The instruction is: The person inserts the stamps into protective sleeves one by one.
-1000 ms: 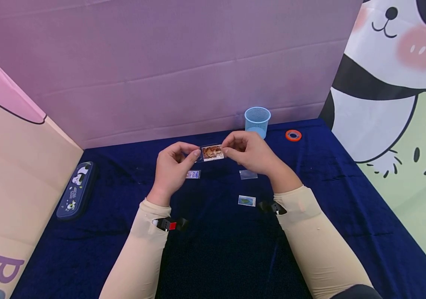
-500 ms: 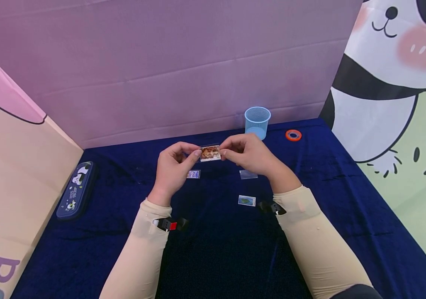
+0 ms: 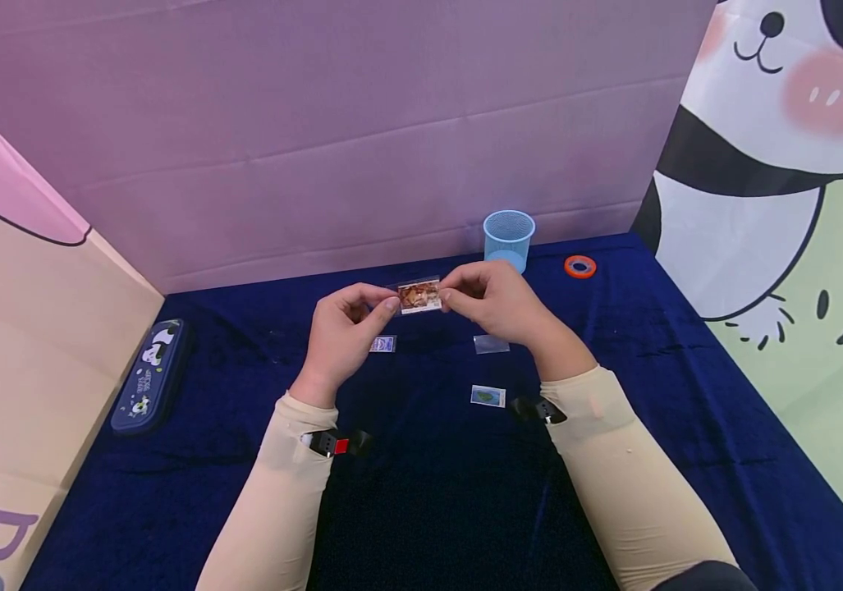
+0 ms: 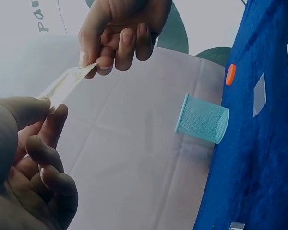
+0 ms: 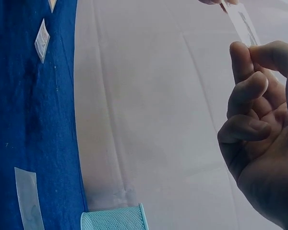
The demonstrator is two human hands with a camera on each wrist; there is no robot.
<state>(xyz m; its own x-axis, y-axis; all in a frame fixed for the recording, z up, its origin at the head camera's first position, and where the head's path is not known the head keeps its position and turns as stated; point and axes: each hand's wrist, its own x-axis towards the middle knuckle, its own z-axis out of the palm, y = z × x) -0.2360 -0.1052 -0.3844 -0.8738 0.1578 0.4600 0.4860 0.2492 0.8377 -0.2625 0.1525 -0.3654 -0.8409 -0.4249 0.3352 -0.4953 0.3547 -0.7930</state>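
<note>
A small brown picture stamp [image 3: 419, 297] with a white border is held up above the table, with a clear plastic sleeve [image 5: 243, 21] about it. How far the stamp sits inside the sleeve, I cannot tell. My left hand [image 3: 345, 335] pinches the left end between thumb and index finger. On the opposite end, my right hand [image 3: 497, 302] does the same, its other fingers loosely curled. Below on the cloth lie a purple-toned stamp [image 3: 384, 344], partly behind my left hand, an unfilled clear sleeve [image 3: 492, 345] and a blue-green stamp [image 3: 488, 396].
A light blue mesh cup [image 3: 509, 236] stands at the back of the blue cloth [image 3: 421, 509], behind my right hand. Right of it lies an orange ring-shaped roll [image 3: 579, 267]. A dark blue pencil case [image 3: 149, 377] is at the left edge. Fabric walls enclose the back and sides.
The stamp shifted left toward my left hand, then came back right and slightly up, its face tilting a little. Both hands kept their pinch and barely moved.
</note>
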